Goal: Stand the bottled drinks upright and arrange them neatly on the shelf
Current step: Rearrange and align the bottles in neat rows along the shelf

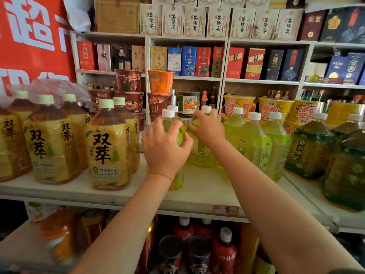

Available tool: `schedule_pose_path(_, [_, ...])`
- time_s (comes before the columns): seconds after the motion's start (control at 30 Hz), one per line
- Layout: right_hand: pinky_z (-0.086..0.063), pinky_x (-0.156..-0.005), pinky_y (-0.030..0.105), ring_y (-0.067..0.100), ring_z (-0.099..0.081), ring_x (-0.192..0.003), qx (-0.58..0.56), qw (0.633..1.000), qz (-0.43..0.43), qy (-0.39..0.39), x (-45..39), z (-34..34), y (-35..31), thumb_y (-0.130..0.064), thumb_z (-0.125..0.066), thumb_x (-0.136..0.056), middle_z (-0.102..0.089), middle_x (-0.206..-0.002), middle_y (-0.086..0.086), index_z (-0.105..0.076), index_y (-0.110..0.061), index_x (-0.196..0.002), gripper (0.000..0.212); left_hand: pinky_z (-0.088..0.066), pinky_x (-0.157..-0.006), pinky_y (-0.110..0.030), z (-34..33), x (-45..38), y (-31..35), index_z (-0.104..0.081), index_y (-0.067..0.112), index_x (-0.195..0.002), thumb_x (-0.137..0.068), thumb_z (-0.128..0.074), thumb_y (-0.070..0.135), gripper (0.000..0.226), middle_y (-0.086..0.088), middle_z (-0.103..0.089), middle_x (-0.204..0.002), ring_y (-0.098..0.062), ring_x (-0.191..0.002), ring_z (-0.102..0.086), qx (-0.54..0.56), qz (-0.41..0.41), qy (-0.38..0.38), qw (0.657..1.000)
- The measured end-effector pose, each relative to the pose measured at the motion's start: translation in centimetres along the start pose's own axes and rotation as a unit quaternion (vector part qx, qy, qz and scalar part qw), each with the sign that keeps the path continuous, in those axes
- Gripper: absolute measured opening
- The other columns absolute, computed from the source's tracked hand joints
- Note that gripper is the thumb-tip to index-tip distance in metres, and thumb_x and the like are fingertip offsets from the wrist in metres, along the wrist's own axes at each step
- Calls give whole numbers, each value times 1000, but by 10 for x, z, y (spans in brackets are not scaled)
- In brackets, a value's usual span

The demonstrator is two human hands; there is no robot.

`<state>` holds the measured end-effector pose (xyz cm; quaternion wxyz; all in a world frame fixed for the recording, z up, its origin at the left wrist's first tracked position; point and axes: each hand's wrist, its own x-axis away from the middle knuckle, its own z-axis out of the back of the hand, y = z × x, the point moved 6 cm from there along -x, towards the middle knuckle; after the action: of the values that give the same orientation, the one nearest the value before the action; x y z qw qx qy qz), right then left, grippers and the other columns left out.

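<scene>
On the white shelf (199,192) in the middle stand light-green bottled drinks with white caps. My left hand (165,150) grips the shoulder of the front green bottle (178,180), which stands upright near the shelf's front. My right hand (207,128) grips the neck area of a second green bottle (200,155), upright just behind and to the right. A third white cap (172,108) shows behind them. More upright green bottles (254,145) stand to the right.
Yellow-labelled tea bottles (107,151) fill the shelf's left side, dark-green ones (310,153) the right. Instant noodle cups (161,82) are stacked behind. Boxed liquor lines the back wall shelves (187,39). Cans and red bottles (224,252) sit on the lower shelf.
</scene>
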<state>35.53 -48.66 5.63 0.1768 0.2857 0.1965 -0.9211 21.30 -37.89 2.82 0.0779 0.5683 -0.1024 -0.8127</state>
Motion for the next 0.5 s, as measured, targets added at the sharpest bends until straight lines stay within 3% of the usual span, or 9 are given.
schedule_pose_path(0.2, [-53, -68, 35, 29, -58, -87, -67, 998, 1, 18, -1, 11, -1, -41, -49, -99, -48, -122, 11, -61, -27, -104, 19, -48, -79, -40, 0, 1, -1, -72, 23, -104, -82, -59, 38, 30, -16, -63, -113, -35, -100, -60, 1, 1, -6, 1000])
schedule_pose_path(0.37, [-41, -56, 26, 22, -56, -76, -94, 995, 26, -5, 9, 24, -1, -38, -52, -97, -49, -112, 7, -61, -26, -98, 15, -47, -87, -43, 1, -1, -3, -71, 26, -108, -79, -53, 47, 41, -17, -62, -120, -37, -109, -58, 1, 2, -38, 999])
schedule_pose_path(0.5, [-53, -64, 33, 21, -58, -74, -107, 993, 37, -15, 27, 40, -2, -36, -54, -97, -50, -114, 6, -60, -27, -97, 10, -48, -87, -46, 3, -3, -9, -69, 27, -109, -78, -52, 49, 42, -15, -60, -123, -38, -110, -57, 38, 9, -52, 998])
